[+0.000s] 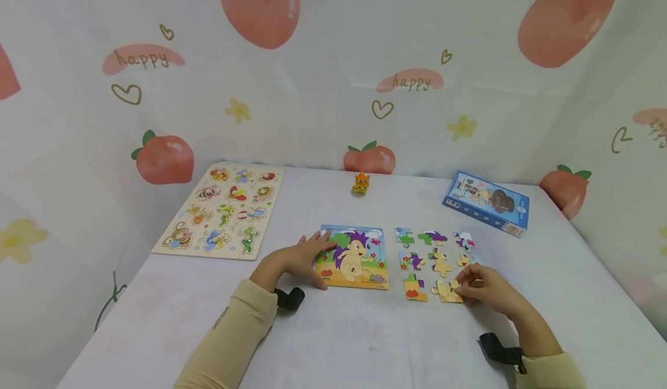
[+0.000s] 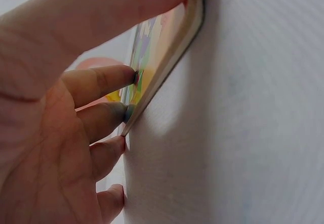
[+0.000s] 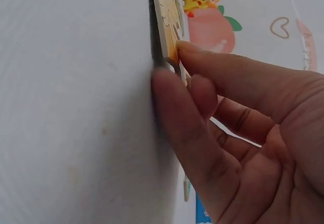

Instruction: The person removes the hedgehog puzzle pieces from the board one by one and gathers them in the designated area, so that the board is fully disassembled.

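My left hand [image 1: 304,259] is at the left side of a puzzle board [image 1: 359,285] picturing a purple-spined hedgehog. Its fingers are spread, with fingertips touching the board's edge in the left wrist view. My right hand [image 1: 487,287] is at the lower right of several loose puzzle pieces. Its index fingertip touches a cream and orange puzzle piece [image 1: 447,292] in the bottom row. In the right wrist view the blurred thumb is just off that piece's corner [image 3: 169,52]. Other pieces, such as a green and orange one [image 1: 415,290], lie in rows between the hands.
A larger board with insect pictures [image 1: 268,215] lies at the back left. Near the back edge stands a small orange and yellow figurine [image 1: 361,183]. A blue box [image 1: 487,202] sits at the back right. Behind the table hangs a peach-print cloth [image 1: 312,88].
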A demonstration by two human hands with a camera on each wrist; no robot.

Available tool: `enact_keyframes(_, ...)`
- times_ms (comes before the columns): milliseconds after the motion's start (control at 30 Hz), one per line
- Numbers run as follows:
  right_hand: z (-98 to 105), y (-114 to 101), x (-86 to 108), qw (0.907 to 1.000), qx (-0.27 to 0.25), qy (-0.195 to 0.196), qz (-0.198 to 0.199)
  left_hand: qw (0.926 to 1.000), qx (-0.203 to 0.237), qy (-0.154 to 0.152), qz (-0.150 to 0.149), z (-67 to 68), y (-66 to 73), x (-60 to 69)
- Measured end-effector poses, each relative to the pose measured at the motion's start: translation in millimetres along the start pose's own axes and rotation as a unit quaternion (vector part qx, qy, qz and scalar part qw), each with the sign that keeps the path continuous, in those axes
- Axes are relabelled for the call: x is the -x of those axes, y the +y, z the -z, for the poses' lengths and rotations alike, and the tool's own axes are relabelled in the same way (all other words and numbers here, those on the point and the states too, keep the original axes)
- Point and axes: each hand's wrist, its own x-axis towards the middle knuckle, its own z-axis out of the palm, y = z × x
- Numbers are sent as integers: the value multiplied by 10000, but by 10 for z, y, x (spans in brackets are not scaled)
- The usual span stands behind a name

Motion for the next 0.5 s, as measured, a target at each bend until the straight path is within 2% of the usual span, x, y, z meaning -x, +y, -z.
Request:
enact_keyframes(200,-7,-7,-3,9983,490,318,22,10000,-8,-29,-42,13,12,31)
enact_keyframes(500,12,80,13,9960,311,-219,815,10000,6,-33,27,-7,3,10)
